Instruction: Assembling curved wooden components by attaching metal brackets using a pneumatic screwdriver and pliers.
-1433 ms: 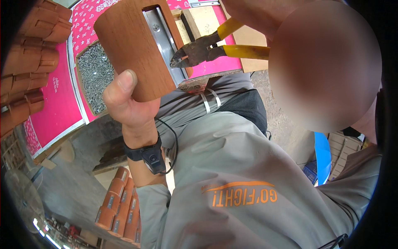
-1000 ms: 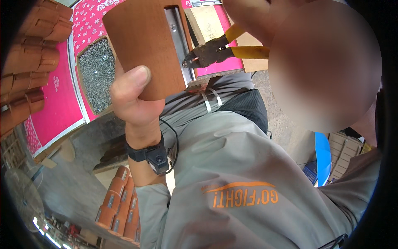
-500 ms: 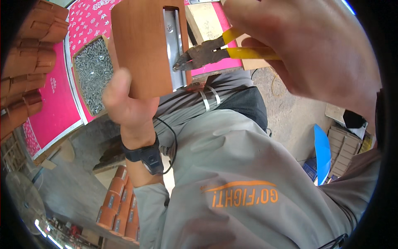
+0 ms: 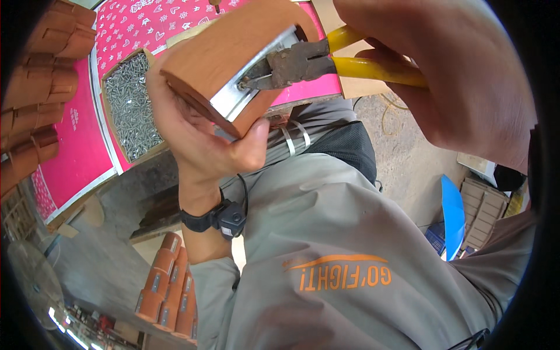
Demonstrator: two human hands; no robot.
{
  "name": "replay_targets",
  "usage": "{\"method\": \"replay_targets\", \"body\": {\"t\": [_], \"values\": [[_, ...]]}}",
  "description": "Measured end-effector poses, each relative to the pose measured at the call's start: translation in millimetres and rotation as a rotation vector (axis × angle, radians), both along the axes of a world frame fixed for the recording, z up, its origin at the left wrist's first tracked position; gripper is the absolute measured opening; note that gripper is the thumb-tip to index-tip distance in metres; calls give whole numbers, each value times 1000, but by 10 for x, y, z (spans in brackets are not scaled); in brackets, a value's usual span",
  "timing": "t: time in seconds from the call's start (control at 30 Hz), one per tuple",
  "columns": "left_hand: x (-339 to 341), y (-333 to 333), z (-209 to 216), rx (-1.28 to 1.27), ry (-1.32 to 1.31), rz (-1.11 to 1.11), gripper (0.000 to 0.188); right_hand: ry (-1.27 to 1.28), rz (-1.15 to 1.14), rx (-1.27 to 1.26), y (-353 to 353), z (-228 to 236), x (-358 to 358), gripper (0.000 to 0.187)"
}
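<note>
Landmark: we place everything from the wooden block [image 4: 219, 52], a brown piece with a metal strip [image 4: 248, 79] set into a groove on one face, held up close under the camera.
Left hand [image 4: 201, 137]: we see it wrapped shut around the block from below, thumb pressed on the lower corner, a black wrist device [image 4: 224, 219] on the wrist beneath.
Right hand [image 4: 455, 76]: to the right of the block, closed around the yellow handles of a pair of pliers [image 4: 303, 64].
Pliers: their dark, worn nose meets the metal strip on the block; whether it bites the metal or only rests on it, we cannot tell.
How the block handles: we judge it stiff and solid, light enough for one hand, with smooth faces that could slip, so the firm wraparound hold near the lower corner suits it, fingers kept off the thin metal edge.
Below the block: a grey shirt [image 4: 326, 233] with orange print fills the lower centre.
Left of the block: an open box of small metal screws or nails [image 4: 131, 108] on a pink patterned table cover [image 4: 70, 146].
Farther left and below: stacks of similar brown wooden pieces [image 4: 169, 289].
Right and below: bare ground with a blue object [image 4: 452, 216].
</note>
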State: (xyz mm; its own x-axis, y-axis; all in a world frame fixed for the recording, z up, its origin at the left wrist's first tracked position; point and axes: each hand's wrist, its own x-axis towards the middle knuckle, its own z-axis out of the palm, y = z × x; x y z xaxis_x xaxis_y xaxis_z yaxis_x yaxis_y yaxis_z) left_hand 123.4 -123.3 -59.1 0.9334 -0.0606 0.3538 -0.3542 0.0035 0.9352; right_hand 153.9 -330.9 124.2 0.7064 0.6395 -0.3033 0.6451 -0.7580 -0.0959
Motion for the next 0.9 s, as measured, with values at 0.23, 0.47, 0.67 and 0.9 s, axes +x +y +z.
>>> {"method": "replay_targets", "body": {"t": [0.23,0.47,0.67,0.9], "values": [[47,-29,126,-211,96,-116,94,22,-48,28,-8,3,-32,20],[-51,-106,38,-462,258,-37,112,41,-84,36,-13,27,-45,20],[-76,-220,10,-538,269,132,119,62,-107,44,1,29,-72,20],[-87,-148,7,-402,210,109,101,63,-98,-23,-10,64,-76,28]]}}
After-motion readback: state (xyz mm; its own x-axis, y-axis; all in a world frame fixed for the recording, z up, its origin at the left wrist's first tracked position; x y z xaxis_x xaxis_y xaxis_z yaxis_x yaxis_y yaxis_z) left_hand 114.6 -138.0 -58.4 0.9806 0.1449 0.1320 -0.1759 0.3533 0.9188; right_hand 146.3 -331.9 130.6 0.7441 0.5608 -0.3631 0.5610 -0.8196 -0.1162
